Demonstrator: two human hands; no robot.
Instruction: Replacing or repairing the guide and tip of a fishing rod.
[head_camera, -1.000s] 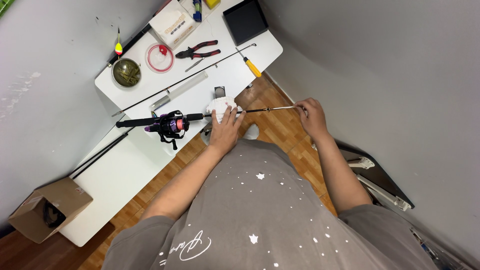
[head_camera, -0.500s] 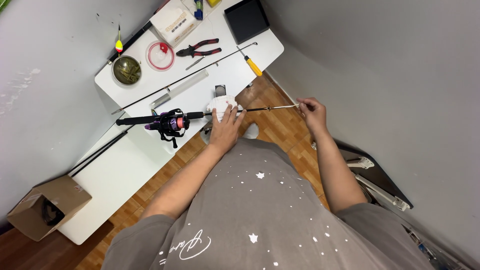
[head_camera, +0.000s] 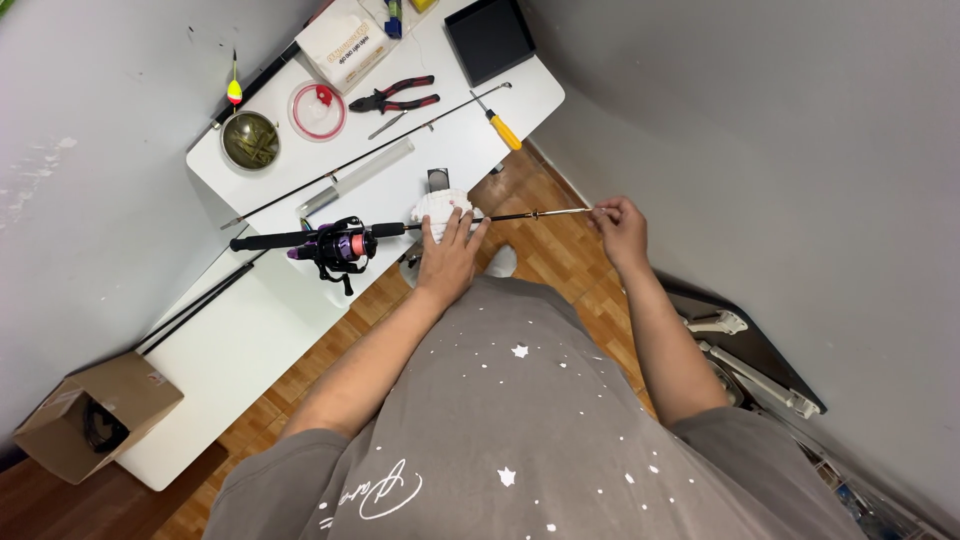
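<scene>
Barely shifted since before, the left hand (head_camera: 447, 252) presses a white cloth (head_camera: 436, 208) on the fishing rod (head_camera: 400, 229) at frame centre (reel (head_camera: 340, 246) leftward) while the right hand (head_camera: 620, 225) pinches its tip.

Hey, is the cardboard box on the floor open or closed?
Open. The cardboard box lies tipped on its side by the white table, its mouth facing the camera, with something dark visible inside.

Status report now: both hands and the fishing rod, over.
Left hand flat on white cloth, pressing the fishing rod on table. Right hand pinches the rod's thin end. Nothing in the way.
</scene>
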